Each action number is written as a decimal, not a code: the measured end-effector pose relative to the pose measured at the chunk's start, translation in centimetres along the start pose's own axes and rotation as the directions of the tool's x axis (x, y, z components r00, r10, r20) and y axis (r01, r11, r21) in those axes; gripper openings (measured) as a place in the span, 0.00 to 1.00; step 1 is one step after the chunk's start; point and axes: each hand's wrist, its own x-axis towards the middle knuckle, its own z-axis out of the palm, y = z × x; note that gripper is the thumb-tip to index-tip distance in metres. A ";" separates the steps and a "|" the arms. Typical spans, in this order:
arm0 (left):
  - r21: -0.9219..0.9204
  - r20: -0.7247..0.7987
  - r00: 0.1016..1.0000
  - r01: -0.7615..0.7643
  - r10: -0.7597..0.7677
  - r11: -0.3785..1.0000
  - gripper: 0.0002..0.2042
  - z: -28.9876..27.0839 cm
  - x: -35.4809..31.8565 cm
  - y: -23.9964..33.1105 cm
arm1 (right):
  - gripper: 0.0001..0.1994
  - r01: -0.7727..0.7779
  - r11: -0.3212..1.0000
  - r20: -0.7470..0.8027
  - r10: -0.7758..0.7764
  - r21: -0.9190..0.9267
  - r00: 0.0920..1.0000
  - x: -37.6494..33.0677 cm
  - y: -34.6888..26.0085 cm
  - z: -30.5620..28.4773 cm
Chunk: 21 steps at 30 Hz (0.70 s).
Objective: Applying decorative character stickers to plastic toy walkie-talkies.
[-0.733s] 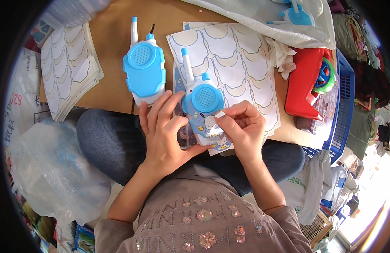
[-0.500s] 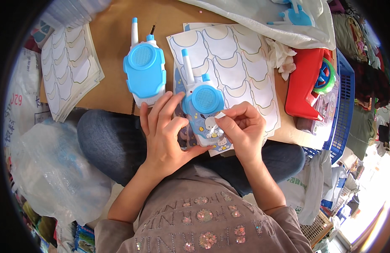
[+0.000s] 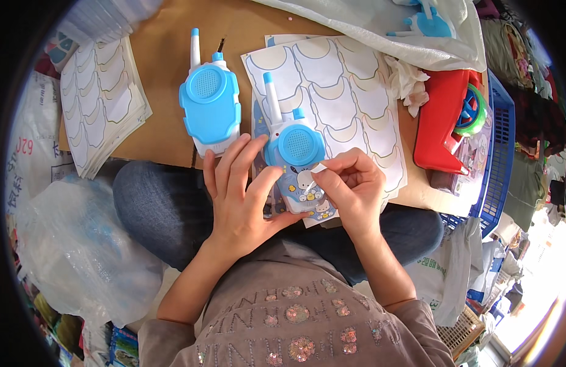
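Observation:
My left hand (image 3: 241,196) holds a blue-and-white toy walkie-talkie (image 3: 295,160) from its left side, thumb against its body. My right hand (image 3: 351,186) pinches a small white sticker (image 3: 317,169) at the toy's front, just below the round speaker, above a cartoon picture. Under the toy lies a sticker sheet (image 3: 338,92) with rows of white curved labels. A second, larger blue walkie-talkie (image 3: 209,107) lies face up on the brown cardboard (image 3: 167,73) to the left.
A stack of used sticker sheets (image 3: 102,101) sits at the far left. A red toy (image 3: 445,119) and a blue basket (image 3: 500,147) are at the right. Clear plastic bags (image 3: 81,251) lie by my left knee, a white bag (image 3: 381,15) at the top.
My right hand has brought the small sticker onto the toy's front below the speaker; the left hand's grip has hardly shifted.

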 end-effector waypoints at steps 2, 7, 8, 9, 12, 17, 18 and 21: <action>0.009 0.003 1.000 0.000 0.000 1.000 0.35 0.0 -0.1 0.0 | 0.05 0.001 1.000 0.002 -0.001 0.001 1.000 0.0 0.1 0.0; 0.014 -0.004 1.000 0.001 -0.001 1.000 0.35 0.0 0.1 0.1 | 0.05 0.006 1.000 0.002 -0.006 -0.005 1.000 0.0 0.0 0.0; 0.014 -0.004 1.000 0.000 0.000 1.000 0.35 -0.1 0.1 0.1 | 0.05 0.007 1.000 0.001 -0.007 -0.006 1.000 0.0 0.0 0.0; 0.020 -0.001 1.000 0.001 -0.001 1.000 0.35 -0.1 0.1 0.1 | 0.05 0.006 1.000 0.002 -0.006 -0.008 1.000 0.0 0.0 0.0; 0.026 0.002 1.000 0.000 0.000 1.000 0.36 0.0 0.0 0.1 | 0.05 0.007 1.000 0.004 -0.007 -0.012 1.000 0.0 0.1 0.0; 0.028 0.005 1.000 0.001 -0.001 1.000 0.36 0.0 0.0 0.0 | 0.05 0.010 1.000 0.003 -0.010 -0.010 1.000 0.1 0.1 0.0; 0.029 0.004 1.000 0.000 0.000 1.000 0.36 0.0 0.0 0.0 | 0.05 0.010 1.000 0.002 -0.010 -0.006 1.000 0.1 0.1 0.0; 0.032 0.003 1.000 -0.002 0.002 0.999 0.36 0.0 0.0 0.0 | 0.05 0.007 1.000 0.003 -0.007 -0.003 1.000 0.1 0.1 0.0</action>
